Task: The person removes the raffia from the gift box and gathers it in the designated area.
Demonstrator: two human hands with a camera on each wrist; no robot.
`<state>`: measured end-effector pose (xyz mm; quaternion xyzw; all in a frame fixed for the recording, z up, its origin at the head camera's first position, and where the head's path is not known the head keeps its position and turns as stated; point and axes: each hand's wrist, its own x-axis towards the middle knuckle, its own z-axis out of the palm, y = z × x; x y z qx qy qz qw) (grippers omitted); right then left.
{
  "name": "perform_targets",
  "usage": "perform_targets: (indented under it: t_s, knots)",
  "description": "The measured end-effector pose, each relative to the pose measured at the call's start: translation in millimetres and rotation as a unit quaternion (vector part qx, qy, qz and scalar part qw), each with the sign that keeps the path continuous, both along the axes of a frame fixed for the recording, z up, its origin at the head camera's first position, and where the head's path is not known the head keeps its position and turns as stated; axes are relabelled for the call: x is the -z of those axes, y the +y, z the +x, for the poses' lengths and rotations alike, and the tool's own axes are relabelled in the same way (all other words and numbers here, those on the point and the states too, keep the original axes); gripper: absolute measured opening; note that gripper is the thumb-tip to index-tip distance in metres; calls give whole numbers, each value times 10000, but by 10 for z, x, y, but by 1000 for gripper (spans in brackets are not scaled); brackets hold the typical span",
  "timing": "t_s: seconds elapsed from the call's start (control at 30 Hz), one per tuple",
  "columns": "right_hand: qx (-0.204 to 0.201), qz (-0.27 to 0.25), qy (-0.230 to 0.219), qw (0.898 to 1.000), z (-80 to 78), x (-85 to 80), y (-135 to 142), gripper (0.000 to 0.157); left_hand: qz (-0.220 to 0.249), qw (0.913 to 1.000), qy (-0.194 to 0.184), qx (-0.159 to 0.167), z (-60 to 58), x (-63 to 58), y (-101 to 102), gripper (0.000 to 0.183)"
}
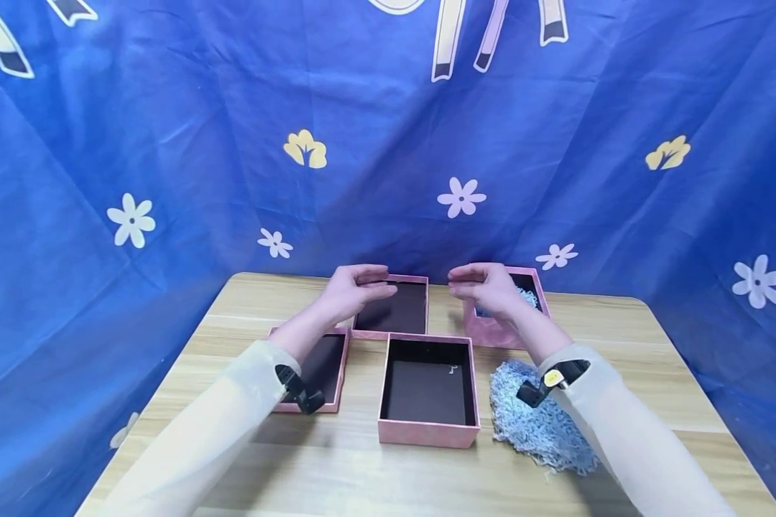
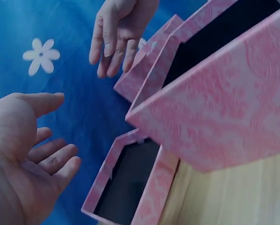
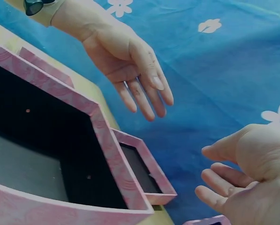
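My left hand (image 1: 356,293) hovers above the back pink lid (image 1: 397,310), palm facing inward, fingers extended and holding nothing. Opposite it, my right hand (image 1: 489,289) is held over the back right pink box (image 1: 499,333), its palm also turned inward and nothing in its fingers. A gap separates the hands. In front of them stands an open pink box (image 1: 429,432) with a black inside and a small light shred on its inner wall. Blue paper shreds show inside the back right box, partly hidden by my right hand. The left wrist view shows the near box's pink patterned side (image 2: 215,105).
A pile of blue shredded paper (image 1: 533,424) lies on the wooden table (image 1: 356,474) right of the middle box, partly under my right forearm. Another pink lid (image 1: 320,370) lies at the left, half covered by my left sleeve. A blue patterned cloth (image 1: 375,194) hangs behind.
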<state>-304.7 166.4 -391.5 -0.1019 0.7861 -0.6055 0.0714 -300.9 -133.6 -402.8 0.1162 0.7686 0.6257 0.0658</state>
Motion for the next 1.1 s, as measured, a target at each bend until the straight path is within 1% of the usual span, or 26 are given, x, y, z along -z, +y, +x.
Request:
perform_targets:
  t_s: [0.23,0.37,0.47,0.63,0.7,0.87,1.03,1.1]
  knots:
    - [-20,-135,29,9999,-10,-123,215,39,-159,9996,213,70,-10,-69,280,57]
    - [66,-200,-52,9998,2,-189,335,40,11,9995,202,250,-17,-83,435,59]
    - [81,-336,-107,9993,10,-223,424,42,-5,9992,227,315,-20,-87,536,60]
    - [98,-179,-59,9998,14,-258,587,43,-465,9976,373,364,-23,-111,685,62]
    - [135,-85,-56,9999,12,-254,647,45,-548,9965,462,424,-31,-112,752,63]
    - [191,-168,-39,9997,-5,-202,781,48,-883,9933,592,461,-30,-88,932,70]
    - [206,-143,57,9997,-20,-150,890,47,-1434,9864,699,400,-1,-59,1111,79]
    - [200,-130,64,9997,-24,-135,929,47,-1577,9839,741,390,0,-48,1180,83]
